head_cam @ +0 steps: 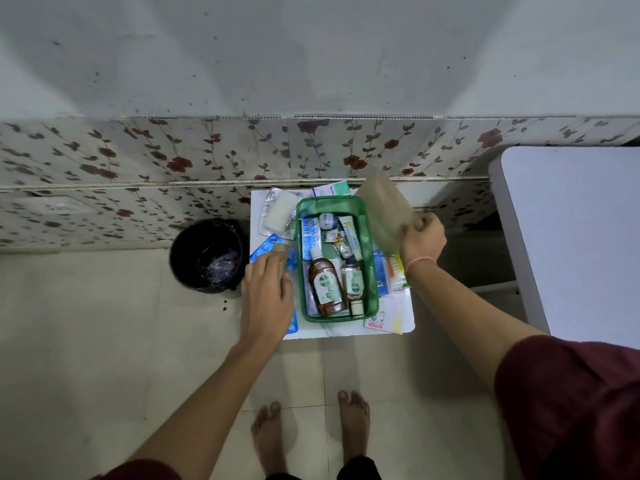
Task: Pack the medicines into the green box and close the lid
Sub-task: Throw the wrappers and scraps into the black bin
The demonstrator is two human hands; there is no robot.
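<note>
Green box [369, 237] sits mid-frame on the white surface [405, 317], part-filled with bottles. The right hand [420, 242] pinches its clear lid [384, 209] aside, keeping the opening free; the left hand [266, 299] lies flat, fingers loose, over blue pill strips [268, 244], probably to gather them.

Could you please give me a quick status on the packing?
Left hand on blue blister strips. Right hand holds brown packet. Green box open, part filled.

Seen from above, an open green plastic box [363, 216] on a small white table [408, 323] holds bottles, tubes and strips. The left hand [266, 299] rests on blue blister packs [268, 244] beside the box. The right hand [422, 239] grips a translucent brownish lid [382, 206], tilted above the box's right edge.
</note>
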